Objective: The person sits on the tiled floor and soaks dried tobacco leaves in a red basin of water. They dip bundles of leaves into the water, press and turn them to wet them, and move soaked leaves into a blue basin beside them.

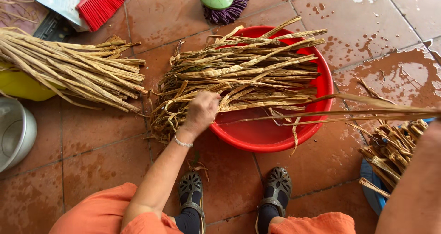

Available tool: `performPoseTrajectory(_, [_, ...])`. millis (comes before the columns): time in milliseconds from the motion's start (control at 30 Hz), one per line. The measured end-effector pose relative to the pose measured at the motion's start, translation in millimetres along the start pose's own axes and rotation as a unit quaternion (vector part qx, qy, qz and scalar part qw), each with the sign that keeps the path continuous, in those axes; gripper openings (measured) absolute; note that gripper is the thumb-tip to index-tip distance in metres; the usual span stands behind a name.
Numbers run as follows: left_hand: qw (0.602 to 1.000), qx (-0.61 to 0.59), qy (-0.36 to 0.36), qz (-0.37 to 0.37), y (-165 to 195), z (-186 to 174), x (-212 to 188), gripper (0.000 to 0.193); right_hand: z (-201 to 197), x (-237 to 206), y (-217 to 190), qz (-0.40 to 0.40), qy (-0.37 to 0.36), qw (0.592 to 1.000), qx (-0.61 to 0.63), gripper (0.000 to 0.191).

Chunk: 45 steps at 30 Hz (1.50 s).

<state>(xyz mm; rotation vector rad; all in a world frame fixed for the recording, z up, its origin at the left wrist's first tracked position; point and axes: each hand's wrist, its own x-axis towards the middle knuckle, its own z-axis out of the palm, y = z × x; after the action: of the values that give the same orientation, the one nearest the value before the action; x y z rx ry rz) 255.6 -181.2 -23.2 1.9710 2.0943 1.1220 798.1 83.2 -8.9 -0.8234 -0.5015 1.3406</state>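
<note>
The person wore loose orange clothing [98,215], bunched over both knees, just below the red basin [317,84]; a thin pale bracelet [182,143] circled the left wrist beside that basin's near rim. Dark leggings ran into black cut-out sandals [190,188] with ankle straps, set on the floor under the basin; both forearms were bare of sleeves.

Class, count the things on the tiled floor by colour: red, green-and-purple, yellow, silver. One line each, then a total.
Red: 2, the basin and the broom
Green-and-purple: 1, the mop head
Yellow: 1, the tub
Silver: 1, the metal pot
Total: 5
</note>
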Motion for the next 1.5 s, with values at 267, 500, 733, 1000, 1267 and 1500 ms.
performPoseTrajectory(267, [0.915,0.297,-0.044,-0.269,-102,-34,21,0.016,102,-107,41,-0.059,-0.131,0.987,-0.073,0.035])
performPoseTrajectory(500, [0.977,0.123,0.065,-0.161,-73,-60,47,0.017,130,-142,52,0.006,-0.174,0.973,-0.149,0.014])
performPoseTrajectory(733, [0.957,-0.282,-0.037,-0.055,57,-57,117,0.013,155,-163,66,0.063,-0.245,0.955,-0.155,0.023])
performPoseTrajectory(1000, [0.918,-0.319,-0.203,-0.123,185,49,80,0.026,163,-194,83,0.109,-0.272,0.936,-0.194,0.04])
performPoseTrajectory(1267, [0.961,-0.199,-0.183,-0.06,203,123,59,0.023,128,-177,109,0.112,-0.132,0.983,-0.064,0.025])
performPoseTrajectory(1500, [0.976,-0.084,-0.197,0.049,181,120,13,0.026,68,-81,104,0.136,0.009,0.99,0.041,0.03])
